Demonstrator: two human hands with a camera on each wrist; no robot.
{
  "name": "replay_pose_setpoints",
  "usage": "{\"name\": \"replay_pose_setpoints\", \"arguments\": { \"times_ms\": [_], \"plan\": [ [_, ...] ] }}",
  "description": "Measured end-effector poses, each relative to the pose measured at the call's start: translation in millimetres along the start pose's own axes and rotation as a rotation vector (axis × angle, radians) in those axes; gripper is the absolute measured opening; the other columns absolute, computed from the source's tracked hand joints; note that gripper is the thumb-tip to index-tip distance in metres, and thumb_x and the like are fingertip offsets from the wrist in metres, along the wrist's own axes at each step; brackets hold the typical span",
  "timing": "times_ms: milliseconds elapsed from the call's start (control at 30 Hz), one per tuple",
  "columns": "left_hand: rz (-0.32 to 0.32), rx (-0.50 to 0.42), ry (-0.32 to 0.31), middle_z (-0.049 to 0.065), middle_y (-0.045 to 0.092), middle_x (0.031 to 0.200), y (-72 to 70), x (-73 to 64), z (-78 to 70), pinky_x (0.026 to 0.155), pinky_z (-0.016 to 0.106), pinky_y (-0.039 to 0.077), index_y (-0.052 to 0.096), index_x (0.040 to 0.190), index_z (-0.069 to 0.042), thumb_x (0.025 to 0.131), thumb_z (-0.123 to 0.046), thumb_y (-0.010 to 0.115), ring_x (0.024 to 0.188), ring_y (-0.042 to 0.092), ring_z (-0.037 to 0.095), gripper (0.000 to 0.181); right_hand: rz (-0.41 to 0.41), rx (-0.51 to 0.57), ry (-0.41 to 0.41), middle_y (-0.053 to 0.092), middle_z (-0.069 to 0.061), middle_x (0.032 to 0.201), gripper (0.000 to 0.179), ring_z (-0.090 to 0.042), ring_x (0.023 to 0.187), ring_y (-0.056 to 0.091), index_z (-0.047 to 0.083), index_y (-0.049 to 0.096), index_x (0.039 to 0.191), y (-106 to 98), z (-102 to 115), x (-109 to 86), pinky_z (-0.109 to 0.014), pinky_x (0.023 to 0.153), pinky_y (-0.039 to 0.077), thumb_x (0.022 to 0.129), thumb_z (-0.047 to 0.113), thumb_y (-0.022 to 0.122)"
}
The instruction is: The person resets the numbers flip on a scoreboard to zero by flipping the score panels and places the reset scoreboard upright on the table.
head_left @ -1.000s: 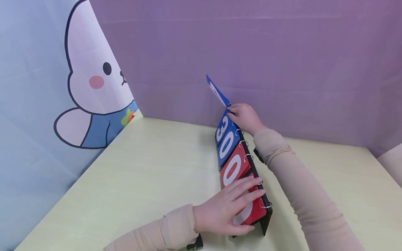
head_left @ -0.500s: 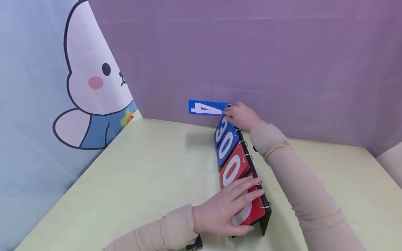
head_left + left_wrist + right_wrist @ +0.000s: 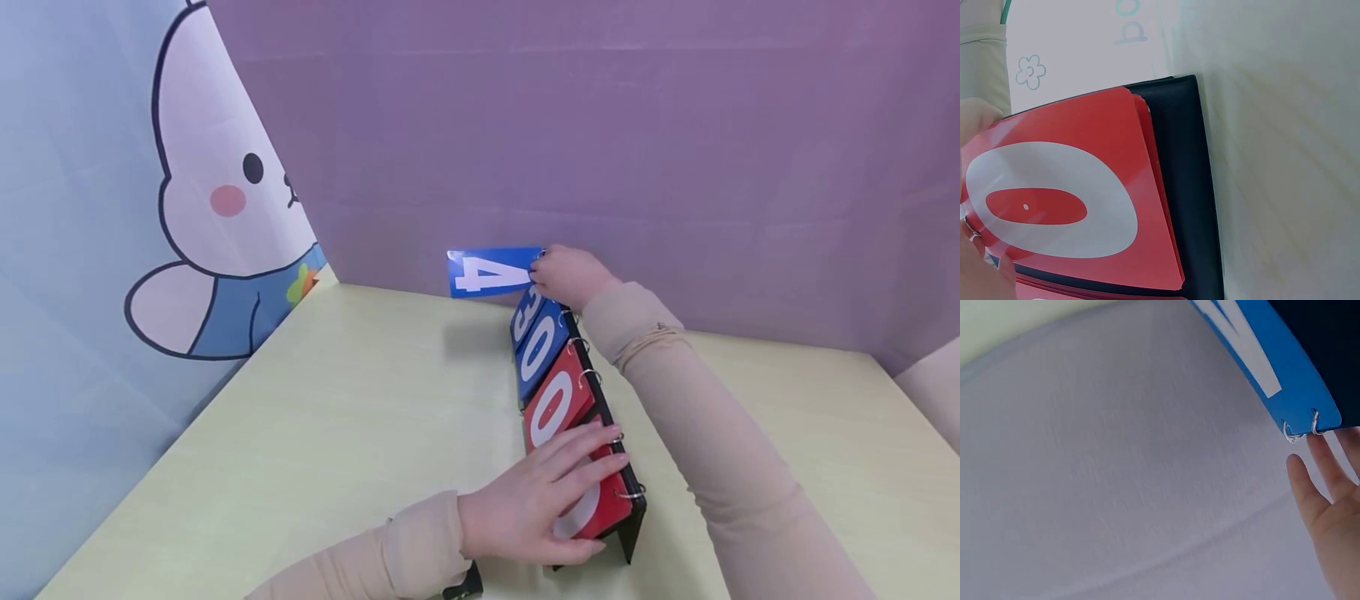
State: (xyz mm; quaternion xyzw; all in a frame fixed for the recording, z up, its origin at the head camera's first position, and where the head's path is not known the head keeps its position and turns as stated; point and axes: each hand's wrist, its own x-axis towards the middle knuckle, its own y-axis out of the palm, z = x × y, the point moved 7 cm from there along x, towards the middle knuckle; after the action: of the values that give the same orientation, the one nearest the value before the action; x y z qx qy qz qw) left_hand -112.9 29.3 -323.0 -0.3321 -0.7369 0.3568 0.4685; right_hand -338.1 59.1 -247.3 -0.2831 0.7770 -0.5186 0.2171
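Note:
A black flip scoreboard (image 3: 611, 419) stands tilted on the table, its cards hung on metal rings. At its far end a blue card with a white 4 (image 3: 487, 273) sticks out to the left, partly covering a blue 3 card (image 3: 525, 315). My right hand (image 3: 573, 277) is at that card's ring edge; in the right wrist view its fingers are fairly straight, right by the rings (image 3: 1316, 422). With fingers spread, my left hand (image 3: 525, 510) rests over the nearest red 0 card (image 3: 1116, 119), fingertips at the top edge and thumb at the near end.
A blue 0 card (image 3: 542, 350) and another red 0 card (image 3: 573, 379) lie between the hands. The pale table (image 3: 337, 417) extends on both sides. Behind it rise a purple backdrop (image 3: 675, 150) and a blue cloth (image 3: 75, 208) with a cartoon animal.
The blue 4 card has swung down from pointing up to jutting out left, its face now showing. My right hand has shifted slightly left; the left hand stays on the red card.

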Motion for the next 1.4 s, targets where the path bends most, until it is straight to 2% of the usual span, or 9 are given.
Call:
{"name": "replay_pose_setpoints", "arguments": {
  "times_ms": [167,367,600,833,1067,1167,1233,1300,1400],
  "plan": [
    [0.006,-0.007,-0.001,0.009,0.015,0.156,1.0,-1.8,-0.4,0.114,0.027,0.026,0.022,0.147,-0.010,0.084,-0.030,0.069,0.145,0.014,0.021,0.081,0.058,0.084,0.068,0.053,-0.016,0.136,0.041,-0.036,0.127,0.044,0.003,0.051,0.135,6,-3,0.8,-0.045,0.106,0.039,0.098,0.021,0.050],
    [-0.011,0.031,0.012,0.009,0.015,0.156,0.2,-3.3,-1.0,0.115,0.029,0.024,0.022,0.147,-0.010,0.083,-0.031,0.069,0.145,0.015,0.022,0.082,0.137,0.038,0.040,0.041,-0.015,0.146,0.044,-0.038,0.135,0.035,0.007,0.044,0.141,5,0,-3.4,-0.049,0.108,0.035,0.099,0.021,0.049],
    [-0.018,0.045,0.016,0.011,0.018,0.155,-0.8,-4.0,-0.3,0.116,0.029,0.023,0.023,0.146,-0.009,0.083,-0.031,0.069,0.145,0.016,0.022,0.081,0.184,0.106,0.068,0.036,-0.015,0.150,0.044,-0.039,0.137,0.030,0.009,0.044,0.142,6,-3,0.3,-0.051,0.110,0.032,0.100,0.024,0.046],
    [-0.053,0.080,0.054,0.012,0.020,0.154,-0.3,-2.7,-2.9,0.117,0.030,0.021,0.026,0.145,-0.007,0.082,-0.032,0.070,0.144,0.018,0.024,0.081,0.224,0.239,0.160,0.046,-0.015,0.142,0.038,-0.040,0.137,0.024,0.004,0.055,0.132,14,-3,2.9,-0.051,0.111,0.030,0.100,0.021,0.044],
    [-0.073,0.099,0.080,0.013,0.021,0.153,-0.6,-1.5,-4.6,0.117,0.030,0.019,0.027,0.144,-0.007,0.081,-0.033,0.071,0.144,0.019,0.025,0.081,0.250,0.277,0.202,0.040,-0.014,0.147,0.041,-0.039,0.140,0.017,0.004,0.056,0.131,18,-5,1.8,-0.052,0.114,0.023,0.097,0.027,0.049],
    [-0.094,0.118,0.099,0.014,0.023,0.152,-1.6,-1.4,-6.1,0.118,0.031,0.019,0.028,0.143,-0.006,0.080,-0.033,0.071,0.143,0.020,0.026,0.081,0.240,0.378,0.195,0.040,-0.015,0.147,0.040,-0.040,0.142,0.011,0.003,0.060,0.125,19,-7,2.1,-0.052,0.116,0.017,0.096,0.029,0.051],
    [-0.093,0.112,0.096,0.014,0.023,0.152,-1.3,-1.6,-6.5,0.118,0.031,0.019,0.029,0.143,-0.005,0.080,-0.033,0.072,0.143,0.020,0.026,0.081,0.197,0.477,0.172,0.045,-0.018,0.143,0.038,-0.042,0.142,0.012,0.001,0.062,0.122,18,-11,1.9,-0.051,0.117,0.014,0.097,0.026,0.049],
    [-0.083,0.094,0.086,0.013,0.021,0.152,-0.6,-1.9,-6.3,0.117,0.031,0.019,0.028,0.143,-0.006,0.080,-0.032,0.071,0.144,0.020,0.025,0.081,0.131,0.609,0.165,0.049,-0.020,0.139,0.037,-0.041,0.140,0.022,0.000,0.062,0.122,18,-18,0.1,-0.049,0.116,0.018,0.098,0.024,0.047],
    [-0.071,0.079,0.074,0.012,0.020,0.153,-0.3,-2.2,-6.2,0.117,0.031,0.020,0.027,0.144,-0.007,0.081,-0.032,0.071,0.144,0.019,0.025,0.081,0.024,0.815,0.221,0.050,-0.019,0.138,0.041,-0.037,0.137,0.032,0.001,0.056,0.129,20,-35,-7.8,-0.048,0.115,0.023,0.100,0.026,0.042]
  ]
}}
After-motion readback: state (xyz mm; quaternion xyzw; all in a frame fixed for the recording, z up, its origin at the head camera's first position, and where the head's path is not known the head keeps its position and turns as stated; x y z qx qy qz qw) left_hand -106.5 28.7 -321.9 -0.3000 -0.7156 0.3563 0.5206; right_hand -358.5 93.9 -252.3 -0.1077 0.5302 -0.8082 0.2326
